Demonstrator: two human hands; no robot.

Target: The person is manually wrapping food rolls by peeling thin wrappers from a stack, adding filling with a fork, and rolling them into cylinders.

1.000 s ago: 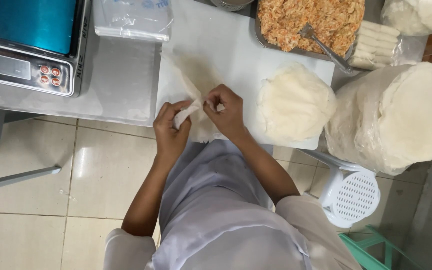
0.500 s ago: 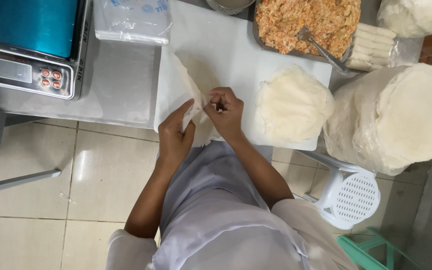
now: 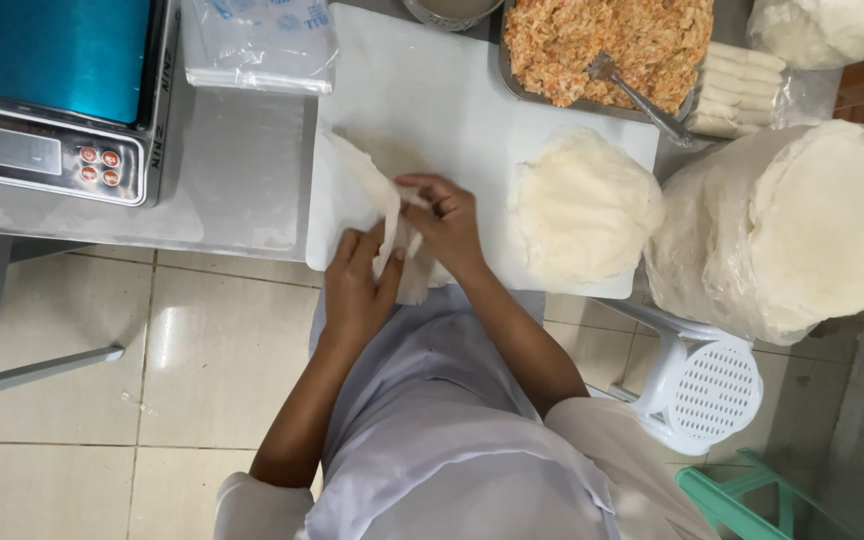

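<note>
— Pale, paper-thin dough, that's what the wrapper sheet looks like. It lies at the near edge of the white cutting board, with one end lifted between both hands.

— How are the hands set on it?

— The left hand has its fingers pressed together along the lower fold, at about 7 o'clock from the sheet's middle. The right hand pinches the top edge between thumb and fingertips, at about 3 o'clock.

— How would it handle?

— Very light, I'd judge, and limp — it sags and creases wherever it isn't held. It seems likely to tear if pulled hard, so the edges and corners look like the safe places to hold, with a soft pinch rather than a squeeze.

— What's around it?

— At 3 o'clock of the hands sits a small stack of wrappers on the board; farther the same way, a large bagged stack. At 1 o'clock there's a metal tray of orange filling with a spoon in it, and finished rolls just beside it. A digital scale stands at 10 o'clock on the tabletop, with a plastic bag at 11.

— Anything in the way?

— Nothing lies between the hands and the sheet; the small stack is near, not touching.
</note>
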